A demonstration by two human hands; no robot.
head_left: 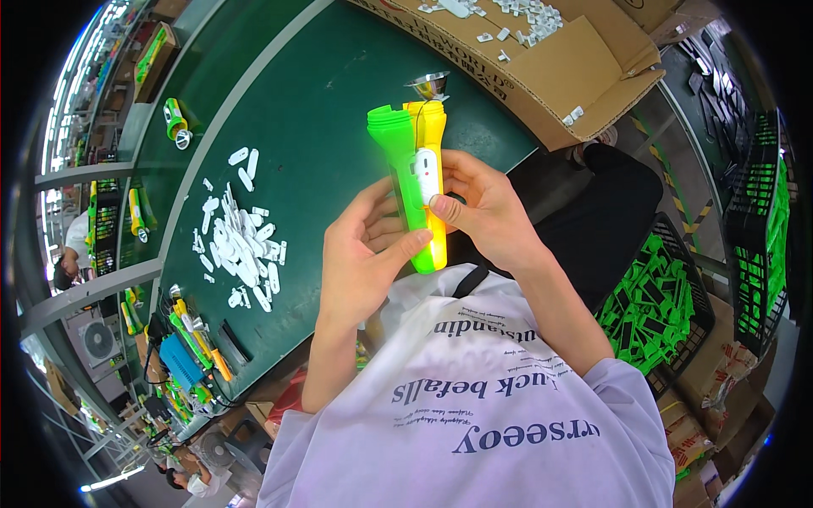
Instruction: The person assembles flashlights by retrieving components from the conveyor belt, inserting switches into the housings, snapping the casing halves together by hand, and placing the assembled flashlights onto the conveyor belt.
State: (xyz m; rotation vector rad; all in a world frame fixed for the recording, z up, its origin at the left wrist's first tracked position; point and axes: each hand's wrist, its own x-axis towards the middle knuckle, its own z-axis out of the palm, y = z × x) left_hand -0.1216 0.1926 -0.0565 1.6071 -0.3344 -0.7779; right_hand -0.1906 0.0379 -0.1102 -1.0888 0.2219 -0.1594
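Note:
In front of my chest, my left hand is closed around a bright green flashlight shell. My right hand grips a yellow flashlight shell standing side by side with the green one, touching it. A white switch plate sits along the yellow shell, and my right thumb presses near its lower end. From the top of the yellow shell a silver reflector cup sticks out, with a thin dark wire beside it. My fingers hide part of both shells.
A pile of white plastic pieces lies on the green tabletop. A cardboard box with small white parts stands at the far right. Green parts fill a black crate to my right. Flashlights and a blue box are at left.

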